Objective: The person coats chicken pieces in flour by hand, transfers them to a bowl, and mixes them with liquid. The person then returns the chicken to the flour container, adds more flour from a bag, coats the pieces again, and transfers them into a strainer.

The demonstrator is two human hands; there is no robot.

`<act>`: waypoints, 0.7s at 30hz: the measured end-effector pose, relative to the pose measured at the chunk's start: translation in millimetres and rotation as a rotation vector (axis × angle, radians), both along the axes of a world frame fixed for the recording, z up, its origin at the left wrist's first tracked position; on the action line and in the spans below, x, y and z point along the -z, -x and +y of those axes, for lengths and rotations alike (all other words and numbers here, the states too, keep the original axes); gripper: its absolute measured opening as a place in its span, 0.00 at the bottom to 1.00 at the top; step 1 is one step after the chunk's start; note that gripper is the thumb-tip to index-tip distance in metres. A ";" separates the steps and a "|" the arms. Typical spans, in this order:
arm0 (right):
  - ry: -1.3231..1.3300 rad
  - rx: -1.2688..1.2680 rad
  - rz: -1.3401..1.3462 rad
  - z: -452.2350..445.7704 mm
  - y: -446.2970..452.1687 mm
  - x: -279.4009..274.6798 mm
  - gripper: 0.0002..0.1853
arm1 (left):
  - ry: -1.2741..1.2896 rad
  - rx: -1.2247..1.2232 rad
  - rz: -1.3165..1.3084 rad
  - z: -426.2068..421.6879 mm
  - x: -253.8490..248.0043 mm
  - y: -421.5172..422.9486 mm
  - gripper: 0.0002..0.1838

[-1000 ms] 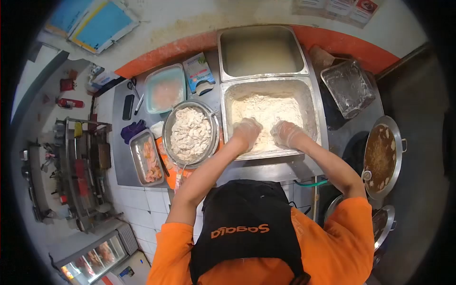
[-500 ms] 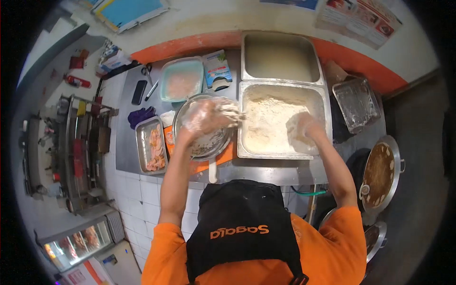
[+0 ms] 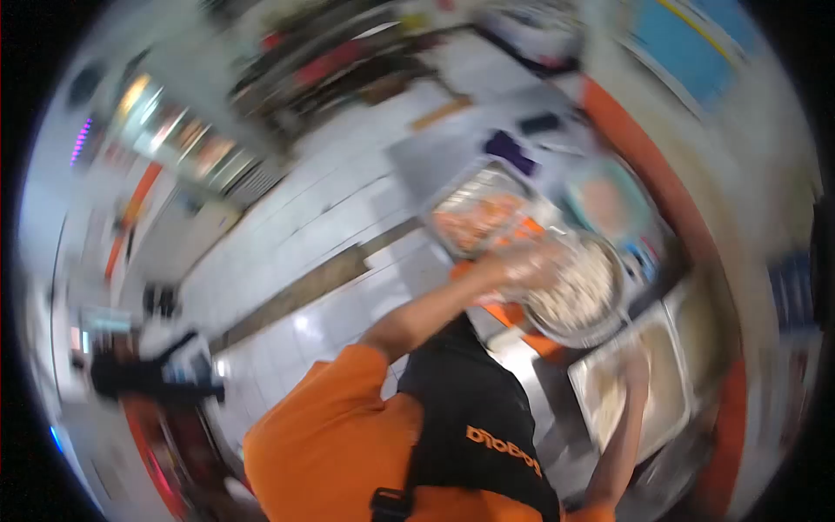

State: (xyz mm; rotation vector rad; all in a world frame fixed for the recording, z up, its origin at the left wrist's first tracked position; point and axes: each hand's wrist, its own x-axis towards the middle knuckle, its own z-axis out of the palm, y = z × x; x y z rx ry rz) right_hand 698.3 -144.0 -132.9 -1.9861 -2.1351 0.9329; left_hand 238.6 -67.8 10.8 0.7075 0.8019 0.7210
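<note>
My left hand (image 3: 532, 263), in a clear plastic glove, is at the near-left rim of a round metal bowl (image 3: 619, 313). Pale flour-coated strips (image 3: 581, 291) fill much of that bowl. Blur hides whether the fingers hold anything. My right hand (image 3: 636, 370) reaches into a rectangular metal pan of flour (image 3: 609, 396); its fingers are smeared and partly covered in flour. Left of the bowl, a metal tray (image 3: 445, 187) contains raw pinkish meat pieces (image 3: 477, 222). Something orange (image 3: 513, 313) lies under the bowl.
A teal-rimmed plastic tub (image 3: 604, 196) stands behind the bowl. Near it lie a purple cloth (image 3: 511, 152) and a dark phone (image 3: 539, 123). A second metal pan (image 3: 700, 339) adjoins the flour pan. An orange-banded wall (image 3: 648, 161) borders the table.
The head view has swung left and tilted. My left hand has moved from between bowl and flour pan, where it held floured strips, to the bowl's other side. My right hand stays at the flour.
</note>
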 end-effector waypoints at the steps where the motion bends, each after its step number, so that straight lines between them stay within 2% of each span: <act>1: -0.106 -0.080 0.013 -1.9 -23.2 39.4 0.13 | -0.258 0.008 0.096 -4.2 3.3 2.1 0.27; 2: 0.016 -0.255 -0.252 12.3 -37.7 61.3 0.15 | -0.490 0.018 0.212 -4.5 6.8 5.5 0.26; 4: 0.068 -0.263 -0.351 31.0 -17.3 66.3 0.14 | -0.795 0.022 0.502 -7.6 10.2 19.2 0.25; 6: 0.080 -0.230 -0.374 42.3 4.1 65.5 0.14 | -0.980 0.069 0.902 -20.1 -39.0 42.5 0.25; 7: 0.082 -0.224 -0.383 48.0 13.3 65.8 0.14 | -0.854 0.177 1.043 -29.1 -77.6 46.7 0.24; 10: 0.076 -0.220 -0.384 58.5 33.2 68.1 0.13 | -0.739 0.238 1.085 -45.1 -112.7 66.5 0.21; 11: 0.077 -0.206 -0.384 58.4 35.5 65.9 0.13 | -0.867 0.144 1.084 -41.5 -102.9 69.1 0.20; 13: 0.080 -0.188 -0.357 56.9 30.3 66.6 0.13 | -1.122 -0.020 1.060 -29.0 -52.1 73.6 0.18; 14: 0.077 -0.166 -0.331 53.0 25.1 66.3 0.13 | -1.185 -0.122 0.958 -31.9 -27.4 82.5 0.16; 16: 0.071 -0.086 -0.263 25.7 -5.0 67.3 0.13 | -0.714 -0.250 0.274 -29.0 -17.9 81.3 0.14; 19: -0.070 -0.031 -0.137 -11.3 -48.2 98.5 0.13 | -1.263 -0.033 0.892 -31.9 -19.1 95.2 0.27; 20: -0.157 -0.031 -0.089 -22.0 -69.2 127.1 0.13 | -0.985 0.126 0.845 -33.3 -39.8 98.5 0.25; 21: -0.346 -0.153 -0.371 -19.2 -9.2 30.0 0.12 | -1.077 0.100 0.820 -26.4 -34.8 101.4 0.23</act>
